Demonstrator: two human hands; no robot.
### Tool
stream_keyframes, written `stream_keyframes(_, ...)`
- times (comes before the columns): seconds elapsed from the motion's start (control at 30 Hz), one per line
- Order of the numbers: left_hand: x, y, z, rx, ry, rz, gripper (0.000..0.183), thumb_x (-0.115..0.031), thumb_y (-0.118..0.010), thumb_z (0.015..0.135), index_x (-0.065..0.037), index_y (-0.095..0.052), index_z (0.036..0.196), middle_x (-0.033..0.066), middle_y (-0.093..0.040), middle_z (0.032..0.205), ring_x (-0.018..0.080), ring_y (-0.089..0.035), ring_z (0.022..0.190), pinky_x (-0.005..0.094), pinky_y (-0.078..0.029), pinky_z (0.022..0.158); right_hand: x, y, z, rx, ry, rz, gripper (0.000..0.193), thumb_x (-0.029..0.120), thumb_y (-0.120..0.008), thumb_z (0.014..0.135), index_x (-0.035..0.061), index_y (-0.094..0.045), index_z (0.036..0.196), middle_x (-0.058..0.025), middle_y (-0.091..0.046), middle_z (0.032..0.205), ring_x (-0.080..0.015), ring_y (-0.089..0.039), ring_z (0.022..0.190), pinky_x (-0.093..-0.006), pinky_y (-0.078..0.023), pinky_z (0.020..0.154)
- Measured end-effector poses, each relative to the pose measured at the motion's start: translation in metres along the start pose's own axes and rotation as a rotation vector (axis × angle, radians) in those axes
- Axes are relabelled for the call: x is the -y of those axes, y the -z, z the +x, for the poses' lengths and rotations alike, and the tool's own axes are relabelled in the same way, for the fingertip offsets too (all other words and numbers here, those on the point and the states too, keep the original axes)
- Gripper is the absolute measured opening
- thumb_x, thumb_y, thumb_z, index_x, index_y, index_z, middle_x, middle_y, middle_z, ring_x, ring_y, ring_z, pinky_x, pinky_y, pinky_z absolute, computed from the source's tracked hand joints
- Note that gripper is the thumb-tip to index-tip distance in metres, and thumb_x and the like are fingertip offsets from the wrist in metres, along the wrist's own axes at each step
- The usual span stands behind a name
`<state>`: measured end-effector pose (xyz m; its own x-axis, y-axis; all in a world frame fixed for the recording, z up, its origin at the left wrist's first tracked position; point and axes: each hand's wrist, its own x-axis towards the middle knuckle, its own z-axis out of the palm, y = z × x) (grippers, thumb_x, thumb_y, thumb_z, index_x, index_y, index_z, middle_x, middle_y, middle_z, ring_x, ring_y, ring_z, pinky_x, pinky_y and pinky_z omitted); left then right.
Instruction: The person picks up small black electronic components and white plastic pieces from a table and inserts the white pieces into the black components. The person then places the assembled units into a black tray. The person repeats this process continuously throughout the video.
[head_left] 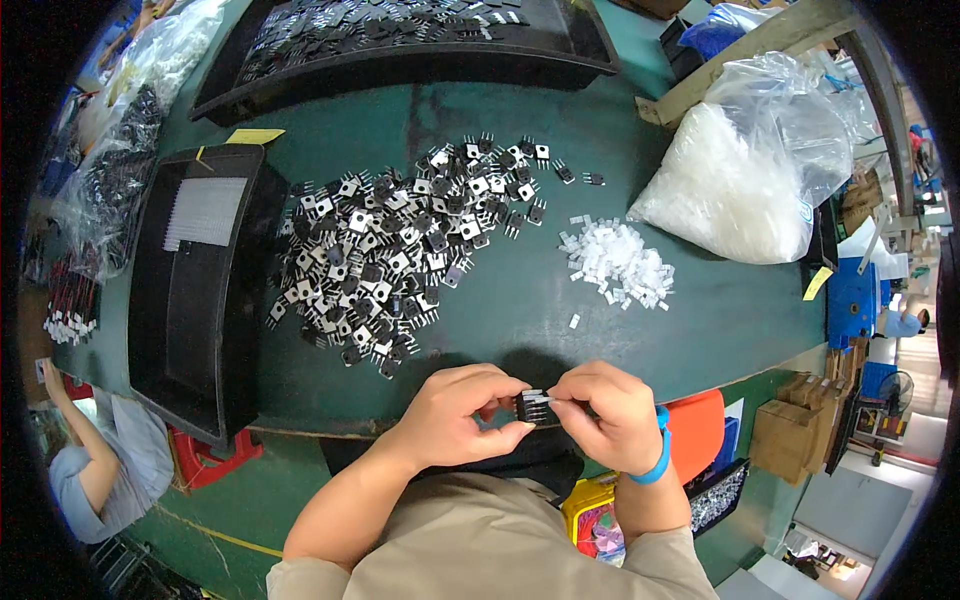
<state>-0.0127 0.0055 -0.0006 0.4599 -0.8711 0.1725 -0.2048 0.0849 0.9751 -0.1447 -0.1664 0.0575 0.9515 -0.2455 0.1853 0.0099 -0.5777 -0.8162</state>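
Near the table's front edge, my left hand (455, 415) pinches a black transistor (528, 412) with metal legs between thumb and fingers; there may be more than one stacked together. My right hand (610, 415), with a blue band at the wrist, is closed at the leg side of that part. Whitish bits show at its fingertips, too small to tell apart from the legs. Beyond my left hand spreads a wide heap of loose black and silver transistors (385, 255). Small translucent white plastic pieces (618, 262) lie piled to the right of that heap.
A long black tray (400, 82) of transistors stands at the back. At left is another black tray (232, 300) holding a white ribbed sheet (205, 213). A clear bag of white pieces (715, 185) sits at right. Another person's arm (85, 435) shows at far left.
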Motion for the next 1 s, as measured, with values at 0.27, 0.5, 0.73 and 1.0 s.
stream_keyframes(0.27,-0.001,-0.001,0.0,0.011,0.012,0.003,0.033,-0.01,-0.083,0.07,-0.002,-0.071,0.1,0.0043,-0.065,0.077,0.0138,-0.059,0.061,0.0274,-0.048,0.054,0.005,0.004,0.004,0.093,0.043,-0.124,0.016,-0.002,-0.073,0.079,0.0018,-0.067,0.093,-0.0137,-0.066,0.085,-0.0321,-0.067,0.073,-0.0391,-0.054,0.064)
stream_keyframes(0.5,-0.001,-0.001,0.001,0.012,0.014,0.013,0.034,-0.009,-0.083,0.069,-0.002,-0.072,0.1,0.0036,-0.063,0.075,0.0137,-0.057,0.06,0.0274,-0.047,0.054,0.004,0.007,0.004,0.113,0.055,-0.108,0.018,-0.001,-0.073,0.079,0.0024,-0.067,0.095,-0.0136,-0.066,0.086,-0.0323,-0.067,0.075,-0.0396,-0.055,0.065)
stream_keyframes(0.73,-0.001,-0.001,0.001,-0.003,0.014,0.007,0.034,-0.009,-0.083,0.069,-0.002,-0.072,0.1,0.0033,-0.063,0.074,0.0134,-0.057,0.06,0.0271,-0.048,0.054,0.017,0.014,0.005,0.083,0.041,-0.142,0.024,-0.002,-0.07,0.075,0.0028,-0.069,0.099,-0.0133,-0.067,0.088,-0.0308,-0.067,0.074,-0.0392,-0.055,0.065)
stream_keyframes(1.0,0.0,-0.001,0.0,-0.004,0.004,0.015,0.034,-0.008,-0.083,0.068,-0.003,-0.072,0.1,0.0038,-0.063,0.074,0.0133,-0.057,0.059,0.0273,-0.047,0.054,0.004,0.013,-0.006,-0.054,0.031,-0.111,0.024,-0.006,-0.064,0.075,0.001,-0.07,0.098,-0.0144,-0.069,0.089,-0.0294,-0.068,0.074,-0.0372,-0.055,0.066)
